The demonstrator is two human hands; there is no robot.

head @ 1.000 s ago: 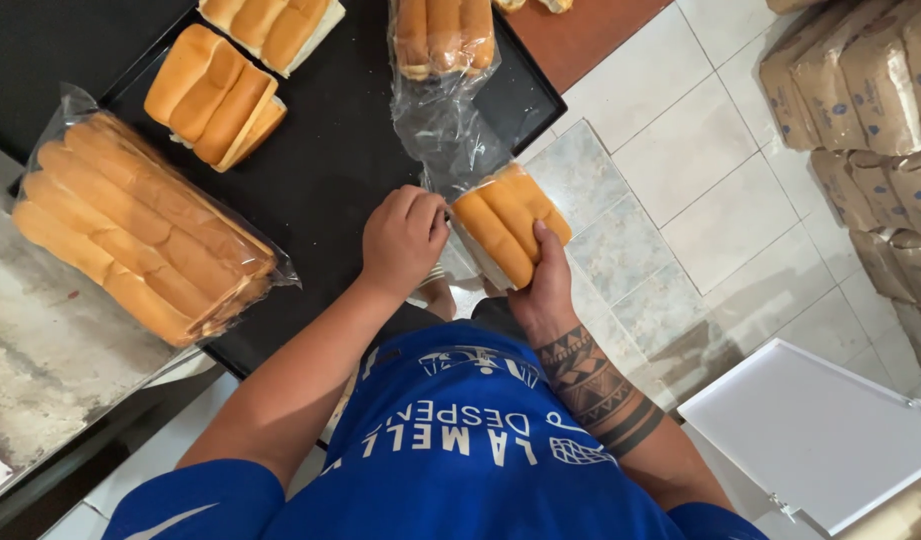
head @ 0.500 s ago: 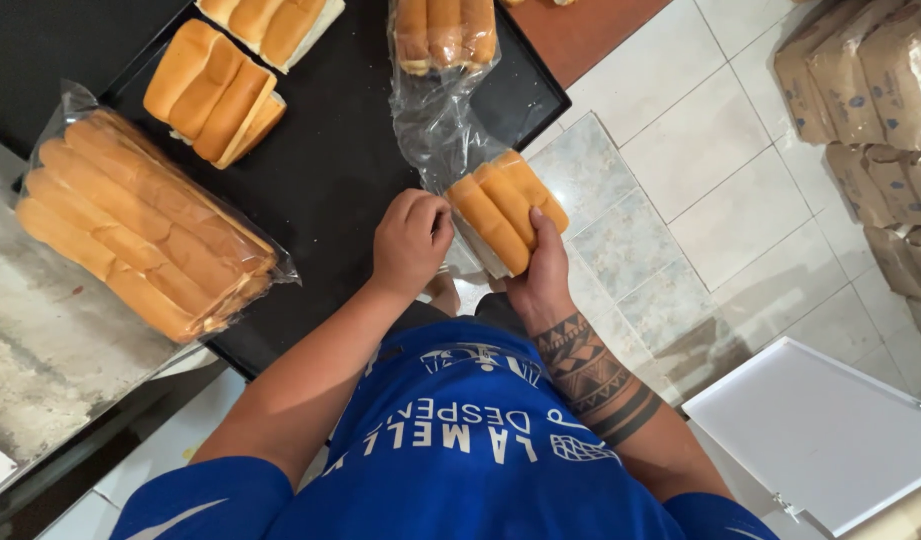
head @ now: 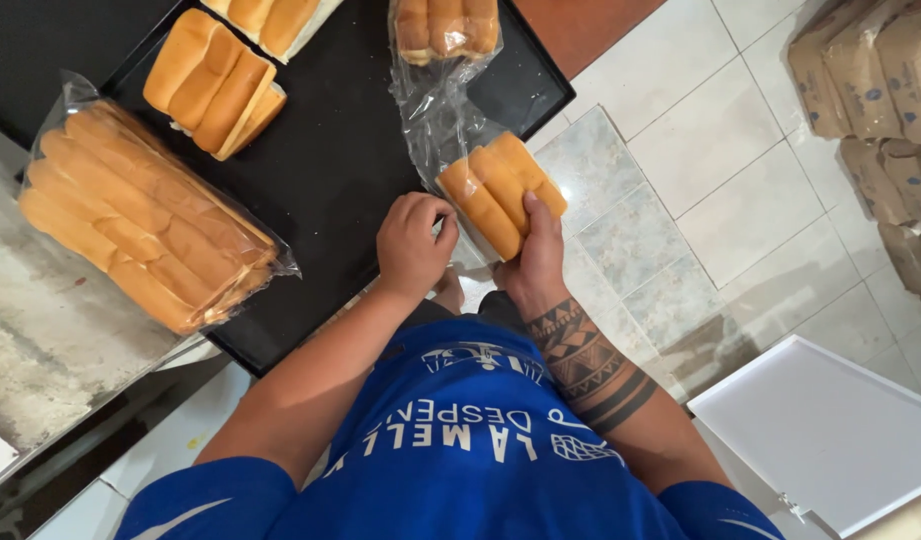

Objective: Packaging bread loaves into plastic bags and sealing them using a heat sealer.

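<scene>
**Buns held at the mouth of a clear bag, off the bench edge**

The block of joined buns [head: 500,195] sits in the right hand [head: 533,262], just past the near right corner of the black tray [head: 330,170] and above the tiled floor [head: 720,190]. Its long axis runs on a slant: the near end points down toward the person's body and to the picture's left, the far end up and to the right. The bun ridges run along that same line, tops facing the camera.

The right hand is clamped on the buns from underneath and behind, fingers curled round the near end, thumb up along the right side. The left hand [head: 412,245] is nearly closed into a loose fist, fingertips pinching the edge of the clear plastic bag [head: 435,110] just beside the buns' near-left corner. The two hands are close together, almost touching. The bag trails up from there to another set of buns [head: 445,25] lying inside it at the tray's far end.

On the tray's left lies a large sealed pack of long buns [head: 145,225], and beyond it an unbagged block of buns [head: 210,80]. Stacked wrapped packs [head: 880,110] stand at the right, and a white lid-like panel [head: 830,430] lies on the floor.
</scene>
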